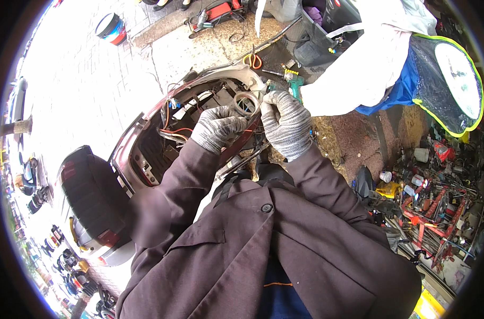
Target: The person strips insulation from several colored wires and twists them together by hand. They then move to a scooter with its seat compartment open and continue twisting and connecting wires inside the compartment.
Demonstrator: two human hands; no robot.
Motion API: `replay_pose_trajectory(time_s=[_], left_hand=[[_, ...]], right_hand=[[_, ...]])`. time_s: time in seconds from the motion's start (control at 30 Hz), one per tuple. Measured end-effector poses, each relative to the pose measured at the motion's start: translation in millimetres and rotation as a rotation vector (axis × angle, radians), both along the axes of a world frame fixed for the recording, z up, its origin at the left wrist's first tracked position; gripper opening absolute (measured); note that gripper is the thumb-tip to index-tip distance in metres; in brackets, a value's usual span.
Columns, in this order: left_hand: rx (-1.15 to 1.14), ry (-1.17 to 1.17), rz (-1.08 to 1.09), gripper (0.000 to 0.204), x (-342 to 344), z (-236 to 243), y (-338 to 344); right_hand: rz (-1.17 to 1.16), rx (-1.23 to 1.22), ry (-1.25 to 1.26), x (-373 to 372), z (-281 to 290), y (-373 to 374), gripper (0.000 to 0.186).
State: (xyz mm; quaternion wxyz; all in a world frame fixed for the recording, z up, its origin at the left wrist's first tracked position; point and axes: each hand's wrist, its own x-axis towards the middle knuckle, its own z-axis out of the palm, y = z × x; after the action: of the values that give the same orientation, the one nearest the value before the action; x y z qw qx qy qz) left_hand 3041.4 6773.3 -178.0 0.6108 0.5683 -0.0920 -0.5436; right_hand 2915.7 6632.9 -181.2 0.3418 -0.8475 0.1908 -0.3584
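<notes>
Both my hands wear grey knitted gloves and meet above an opened scooter body with dark red panels and exposed wires. My left hand is closed, its fingertips at the lower left edge of a ring-shaped roll of tape. Just right of the roll, my right hand is closed with thumb and fingers pinched together; whatever lies between them is hidden. Orange and blue wires stick out of the body left of my left hand. Orange-handled scissors and a green power drill lie beyond my hands.
A white cover with blue and yellow-edged dark parts hangs at the right. Piled tools and parts crowd the lower right. A dark vehicle rear with red lights stands at the left. A bucket stands at the upper left.
</notes>
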Motion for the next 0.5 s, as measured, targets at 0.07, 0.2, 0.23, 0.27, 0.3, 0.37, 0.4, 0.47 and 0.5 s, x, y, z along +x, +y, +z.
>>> replay_pose_trajectory(time_s=[0.07, 0.2, 0.23, 0.27, 0.3, 0.37, 0.4, 0.47, 0.5], left_hand=[[0.021, 0.038, 0.003, 0.01, 1.2, -0.2, 0.8], [0.044, 0.074, 0.043, 0.01, 4.5, 3.4, 3.4], [0.032, 0.08, 0.018, 0.01, 4.8, 4.2, 3.5], [0.051, 0.08, 0.005, 0.01, 5.5, 5.0, 3.9], [0.037, 0.082, -0.005, 0.01, 6.2, 5.5, 3.8], [0.04, 0.047, -0.006, 0.011, 5.7, 5.9, 3.1], [0.032, 0.019, -0.006, 0.011, 4.9, 5.7, 1.8], [0.022, -0.054, 0.015, 0.011, 3.7, 5.3, 0.1], [-0.008, -0.047, 0.037, 0.01, 2.2, 4.9, -1.0]], right_hand=[[0.106, 0.099, -0.099, 0.4, -1.7, -0.9, 0.016], [0.25, 0.009, -0.053, -3.8, -3.0, -3.3, 0.027], [0.258, -0.019, -0.028, -4.8, -2.9, -2.5, 0.029], [0.249, 0.018, 0.045, -5.4, -2.9, -2.4, 0.031], [0.228, 0.066, 0.107, -6.0, -2.7, -1.1, 0.032], [0.307, -0.003, 0.08, -5.3, -2.4, -0.5, 0.033], [0.329, -0.009, 0.099, -5.4, -2.1, -0.2, 0.033], [0.329, -0.011, 0.065, -6.1, -1.6, -0.9, 0.029], [0.322, -0.005, 0.042, -6.5, -1.3, -2.1, 0.028]])
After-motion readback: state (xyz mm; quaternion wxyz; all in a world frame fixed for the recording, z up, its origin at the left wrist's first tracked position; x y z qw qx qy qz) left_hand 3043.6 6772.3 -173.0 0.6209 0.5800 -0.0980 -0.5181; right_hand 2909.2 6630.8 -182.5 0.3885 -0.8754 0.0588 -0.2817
